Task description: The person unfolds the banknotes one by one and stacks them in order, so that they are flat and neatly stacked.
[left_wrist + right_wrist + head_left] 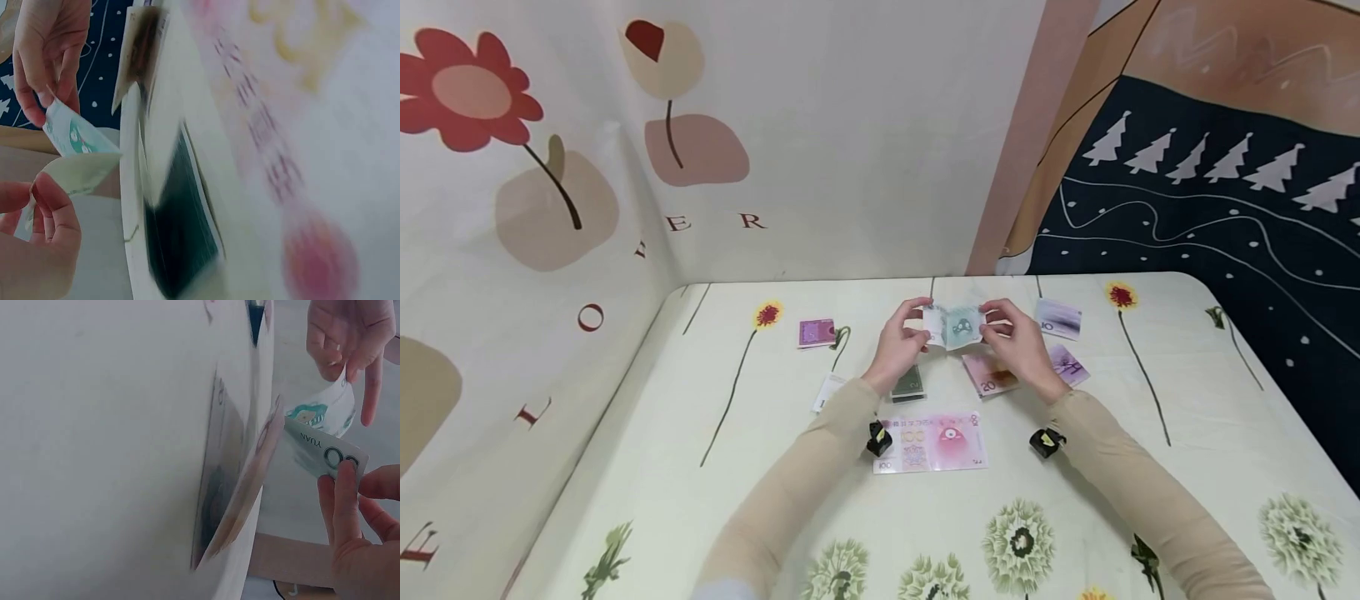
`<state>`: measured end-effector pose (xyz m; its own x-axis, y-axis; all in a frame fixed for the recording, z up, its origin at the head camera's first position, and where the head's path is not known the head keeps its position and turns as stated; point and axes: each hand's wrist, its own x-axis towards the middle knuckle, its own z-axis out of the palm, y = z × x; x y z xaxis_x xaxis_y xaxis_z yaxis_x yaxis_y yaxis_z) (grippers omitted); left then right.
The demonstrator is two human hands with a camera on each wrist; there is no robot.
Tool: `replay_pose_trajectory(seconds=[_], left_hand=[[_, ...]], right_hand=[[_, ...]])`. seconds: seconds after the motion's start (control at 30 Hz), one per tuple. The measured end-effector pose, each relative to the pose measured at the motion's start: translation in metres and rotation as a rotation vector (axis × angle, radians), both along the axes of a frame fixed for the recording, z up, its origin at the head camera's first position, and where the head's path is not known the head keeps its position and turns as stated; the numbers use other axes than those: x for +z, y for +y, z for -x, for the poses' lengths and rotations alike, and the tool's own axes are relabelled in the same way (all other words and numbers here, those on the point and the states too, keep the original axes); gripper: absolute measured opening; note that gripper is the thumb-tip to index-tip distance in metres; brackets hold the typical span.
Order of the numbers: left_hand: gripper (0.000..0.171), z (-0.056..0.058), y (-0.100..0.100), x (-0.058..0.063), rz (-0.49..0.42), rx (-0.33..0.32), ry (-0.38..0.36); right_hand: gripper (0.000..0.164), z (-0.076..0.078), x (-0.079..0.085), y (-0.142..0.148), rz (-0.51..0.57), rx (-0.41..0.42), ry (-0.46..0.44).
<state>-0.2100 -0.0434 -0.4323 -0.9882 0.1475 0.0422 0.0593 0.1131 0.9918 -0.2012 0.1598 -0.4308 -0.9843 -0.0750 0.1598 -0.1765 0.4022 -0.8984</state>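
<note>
Centrally, just above the middle of the head view, we see a teal banknote (964,327) held raised above the tabletop (655,433), its long axis running roughly left to right across the frame. The left hand (897,348) pinches its left end between thumb and fingers, and the right hand (1021,340) pinches the right end in the same way; each grip is thus closed on the paper. We take the decisive relation to be this one: the note spans the gap between the hands, lying to the right of the left grip and to the left of the right, with both in contact, so that neither is nearer. A crease crosses it between the two ends; in both wrist views we find its two panels meeting at an angle, so the sheet is bent and not flat, and any further handling would, we judge, depend on that fold line. Below the left hand lies a dark green note (908,383), and below the right a brownish 20 note (988,377). Lower in the frame a pink 100 note (931,442) lies spread flat, its long axis also crosswise. We note further a magenta note (816,333) left of the hands and, to their right, a grey-violet note (1060,319) above a purple note (1067,365).
</note>
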Motion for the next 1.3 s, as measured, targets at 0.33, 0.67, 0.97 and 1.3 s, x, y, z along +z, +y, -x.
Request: replay_pose_trajectory(seconds=[0.33,0.67,0.97,1.3], left_hand=[[0.045,-0.004,-0.021,0.001,0.063,0.021,-0.005],[0.038,-0.010,-0.039,-0.004,0.110,-0.014,-0.066],[0.028,-0.012,-0.056,-0.004,0.173,-0.020,-0.075],[0.031,-0.021,-0.059,0.000,0.133,-0.040,-0.108]], right_hand=[[0.025,-0.004,-0.002,0.009,-0.061,0.012,-0.028],[0.015,-0.003,-0.005,0.013,-0.138,-0.006,-0.044],[0.012,-0.003,-0.009,0.017,-0.095,0.053,-0.078],[0.019,-0.003,-0.013,0.020,0.022,0.065,-0.200]])
